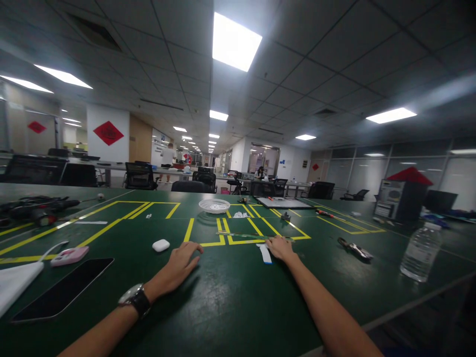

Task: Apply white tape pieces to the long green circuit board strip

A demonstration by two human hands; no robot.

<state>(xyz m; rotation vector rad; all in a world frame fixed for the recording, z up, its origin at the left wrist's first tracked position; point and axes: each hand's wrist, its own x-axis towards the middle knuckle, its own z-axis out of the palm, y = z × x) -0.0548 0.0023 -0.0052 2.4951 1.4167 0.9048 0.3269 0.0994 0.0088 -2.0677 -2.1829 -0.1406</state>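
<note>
My left hand (180, 265) lies flat on the green table (230, 297), fingers stretched out and holding nothing; a watch sits on that wrist. A white earbud case (161, 245) rests just to its left. My right hand (279, 248) rests on the table with its fingers curled down beside a small white and blue strip (265, 253); whether it grips anything is hidden. A long thin clear strip (245, 235) lies just beyond both hands inside yellow taped boxes.
A dark phone (63, 289), a pink device (70, 256) and a white pad (15, 282) lie at left. A white basket (214, 205), a flat panel (284, 202), pliers (355, 248), a water bottle (421, 252) and a computer case (403, 200) stand farther off. People work in the background.
</note>
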